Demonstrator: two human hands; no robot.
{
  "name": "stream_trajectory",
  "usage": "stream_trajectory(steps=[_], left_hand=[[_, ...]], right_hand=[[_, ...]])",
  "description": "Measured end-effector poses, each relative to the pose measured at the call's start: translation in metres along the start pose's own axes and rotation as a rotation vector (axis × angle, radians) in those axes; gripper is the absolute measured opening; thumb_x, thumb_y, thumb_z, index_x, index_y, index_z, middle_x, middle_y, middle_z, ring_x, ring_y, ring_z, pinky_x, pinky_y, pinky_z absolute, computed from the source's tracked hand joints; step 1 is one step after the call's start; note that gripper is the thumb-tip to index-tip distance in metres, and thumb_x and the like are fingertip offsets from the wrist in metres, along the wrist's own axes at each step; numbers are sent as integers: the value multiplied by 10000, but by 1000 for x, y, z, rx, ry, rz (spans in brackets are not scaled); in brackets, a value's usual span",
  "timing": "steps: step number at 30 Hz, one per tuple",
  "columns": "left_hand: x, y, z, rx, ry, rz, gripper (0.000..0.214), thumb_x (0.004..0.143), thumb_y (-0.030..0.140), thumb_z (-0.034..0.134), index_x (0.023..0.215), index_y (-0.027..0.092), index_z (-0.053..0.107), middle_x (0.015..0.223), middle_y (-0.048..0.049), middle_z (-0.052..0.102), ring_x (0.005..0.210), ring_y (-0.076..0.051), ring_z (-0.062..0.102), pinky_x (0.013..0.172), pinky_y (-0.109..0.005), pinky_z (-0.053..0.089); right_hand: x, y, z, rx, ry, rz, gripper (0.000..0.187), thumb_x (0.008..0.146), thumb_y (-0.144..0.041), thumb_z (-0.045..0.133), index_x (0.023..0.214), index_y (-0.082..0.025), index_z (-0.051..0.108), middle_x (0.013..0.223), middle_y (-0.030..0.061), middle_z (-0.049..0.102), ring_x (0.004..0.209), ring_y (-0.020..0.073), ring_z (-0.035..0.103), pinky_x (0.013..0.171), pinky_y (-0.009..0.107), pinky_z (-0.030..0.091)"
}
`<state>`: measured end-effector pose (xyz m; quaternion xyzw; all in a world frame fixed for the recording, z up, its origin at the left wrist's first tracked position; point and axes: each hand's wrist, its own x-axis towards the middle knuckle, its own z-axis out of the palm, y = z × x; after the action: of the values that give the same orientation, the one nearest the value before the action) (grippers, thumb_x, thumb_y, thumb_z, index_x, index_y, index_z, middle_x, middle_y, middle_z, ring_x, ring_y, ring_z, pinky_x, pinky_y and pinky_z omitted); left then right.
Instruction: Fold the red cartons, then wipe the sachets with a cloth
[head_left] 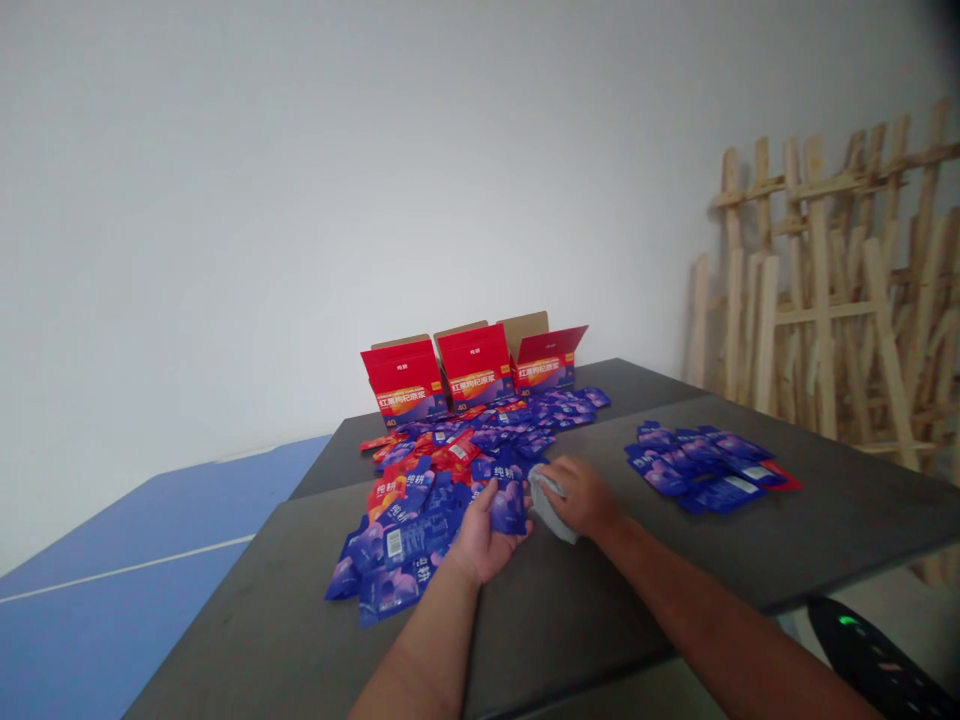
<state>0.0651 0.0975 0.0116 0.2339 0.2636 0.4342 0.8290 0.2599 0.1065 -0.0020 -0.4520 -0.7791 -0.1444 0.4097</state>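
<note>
My left hand lies palm up above the table with its thumb pressed on a blue pouch printed with purple berries. Just to its right, my right hand is closed round a crumpled grey-white cloth, close beside the pouch's edge. To the left of my hands spreads a pile of blue pouches, with several red pouches among those further back. Over on the right sits a separate heap of blue pouches, with a red corner showing under it.
Three open red cartons, a left one, a middle one and a right one, stand at the back of the dark table. Wooden frames lean on the wall at right. A blue table stands at left.
</note>
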Motion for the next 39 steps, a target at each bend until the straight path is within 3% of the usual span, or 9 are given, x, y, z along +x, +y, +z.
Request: stream_trajectory(steps=[4, 7, 10, 14, 20, 27, 30, 36, 39], left_hand=[[-3, 2, 1, -60, -90, -85, 421, 812, 553, 598, 844, 134, 634, 743, -71, 679, 723, -205, 661, 666, -300, 495], [-4, -3, 2, -5, -123, -148, 455, 796, 591, 596, 824, 138, 632, 730, -76, 678, 762, -231, 671, 709, -321, 497], [-4, -10, 3, 68, -100, -116, 460, 801, 598, 592, 843, 142, 632, 738, -71, 681, 760, -219, 667, 694, -302, 485], [-2, -14, 3, 182, -36, -48, 364, 817, 521, 621, 853, 158, 618, 713, -31, 657, 633, -145, 611, 525, -220, 390], [-3, -12, 1, 282, -5, -99, 398, 824, 555, 598, 847, 158, 603, 645, -4, 561, 520, -90, 478, 435, -193, 271], [-7, -2, 2, 96, -85, -121, 382, 830, 513, 606, 946, 150, 613, 851, -57, 626, 594, -99, 521, 437, -194, 297], [-3, 1, 2, -30, -61, -76, 382, 826, 527, 606, 850, 146, 591, 761, -34, 605, 563, -90, 518, 420, -183, 292], [0, -9, 8, 65, -24, -55, 414, 809, 560, 617, 728, 157, 567, 556, 2, 554, 518, -129, 568, 476, -218, 411], [-3, -13, 11, 119, -47, -61, 415, 783, 560, 648, 728, 154, 581, 544, -1, 567, 579, -165, 619, 563, -253, 465]], right_hand=[[-4, -33, 6, 86, -54, -378, 187, 886, -296, 568, 1012, -218, 682, 889, 58, 645, 865, 191, 558, 808, 335, 420], [-6, -44, 10, 105, -67, -448, 179, 874, -301, 582, 1006, -226, 676, 890, 53, 640, 855, 190, 550, 790, 343, 418], [-5, -40, 11, 95, -54, -350, 185, 883, -285, 564, 1013, -219, 677, 889, 59, 630, 838, 187, 543, 773, 335, 416], [-2, -27, 11, 43, -16, -142, 206, 902, -270, 540, 1041, -202, 676, 881, 68, 627, 831, 191, 551, 767, 326, 420], [-1, -6, 16, 118, 83, 108, 214, 926, -282, 504, 1039, -203, 668, 903, 69, 653, 854, 194, 595, 789, 317, 467], [0, 9, 18, 98, 154, 326, 208, 919, -295, 500, 983, -197, 672, 877, 73, 651, 824, 206, 612, 748, 327, 486], [-1, -3, 13, 143, 149, 168, 210, 918, -289, 503, 1020, -197, 661, 903, 73, 652, 841, 203, 604, 765, 333, 483], [-7, -44, 3, 159, 57, -417, 170, 887, -272, 563, 1015, -212, 658, 876, 54, 645, 823, 187, 563, 778, 349, 444], [-8, -51, 2, 161, 49, -491, 168, 880, -273, 571, 1015, -217, 655, 873, 51, 643, 811, 183, 551, 774, 352, 439]])
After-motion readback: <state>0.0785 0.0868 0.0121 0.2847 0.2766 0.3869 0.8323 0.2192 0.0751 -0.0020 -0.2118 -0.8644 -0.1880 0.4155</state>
